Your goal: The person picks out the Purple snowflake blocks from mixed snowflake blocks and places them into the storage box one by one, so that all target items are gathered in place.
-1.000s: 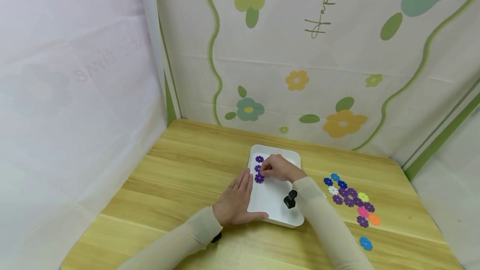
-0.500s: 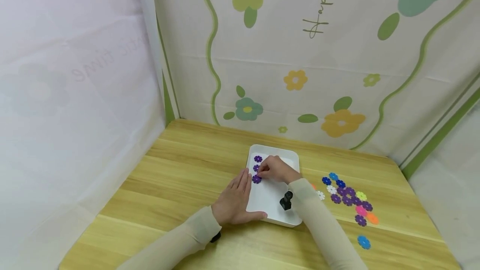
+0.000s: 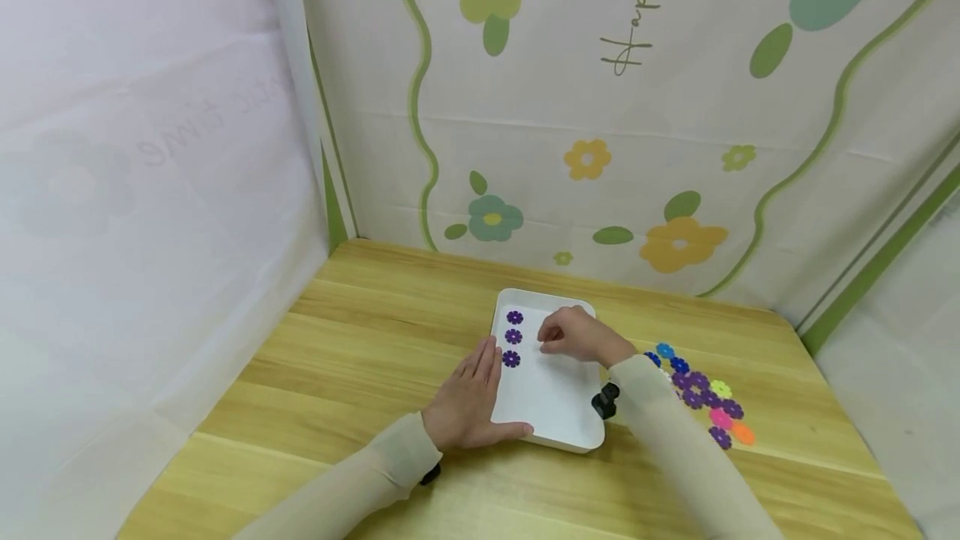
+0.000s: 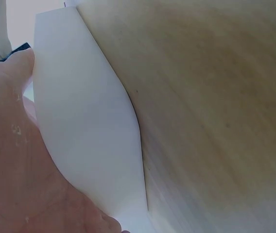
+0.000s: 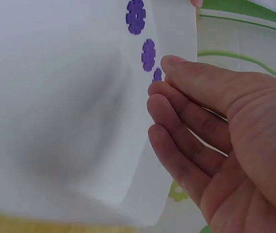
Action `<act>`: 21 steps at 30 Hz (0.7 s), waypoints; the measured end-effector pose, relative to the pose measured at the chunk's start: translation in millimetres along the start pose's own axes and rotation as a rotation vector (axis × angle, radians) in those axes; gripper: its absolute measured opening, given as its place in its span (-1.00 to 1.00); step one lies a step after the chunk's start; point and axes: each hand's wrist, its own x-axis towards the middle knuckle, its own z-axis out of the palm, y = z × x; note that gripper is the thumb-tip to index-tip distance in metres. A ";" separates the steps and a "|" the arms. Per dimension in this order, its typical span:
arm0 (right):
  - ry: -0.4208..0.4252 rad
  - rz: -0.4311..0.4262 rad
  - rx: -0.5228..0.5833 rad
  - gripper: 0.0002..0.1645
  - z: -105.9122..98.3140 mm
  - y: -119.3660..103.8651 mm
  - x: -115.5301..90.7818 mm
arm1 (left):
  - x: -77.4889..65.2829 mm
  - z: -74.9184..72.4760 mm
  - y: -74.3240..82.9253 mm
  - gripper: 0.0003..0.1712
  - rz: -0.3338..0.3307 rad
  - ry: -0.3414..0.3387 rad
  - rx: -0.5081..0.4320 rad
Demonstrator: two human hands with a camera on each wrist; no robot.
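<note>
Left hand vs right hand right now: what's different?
The left hand lies flat, fingers straight, against the left edge of the white tray; the right hand is raised over the tray's far part with fingers loosely curled. The left hand touches the tray; the right hand holds nothing, beside the three purple flower pieces. Both wear beige sleeves.

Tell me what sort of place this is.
Probably a small staged craft corner: a wooden table walled by flower-print cloth, with a white tray and loose coloured flower pieces.
</note>
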 end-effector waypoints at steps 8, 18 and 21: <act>0.039 0.033 0.019 -0.83 -28.9 30.9 -56.4 | -1.0 -3.6 1.3 0.42 0.007 -0.007 -0.037; 0.071 0.087 -0.086 -0.77 -36.2 67.9 -129.8 | -1.7 -0.8 -0.4 0.42 0.019 -0.010 -0.087; 0.059 0.102 -0.092 -0.75 -35.6 79.1 -146.3 | -1.9 1.3 -1.4 0.44 0.024 0.009 -0.095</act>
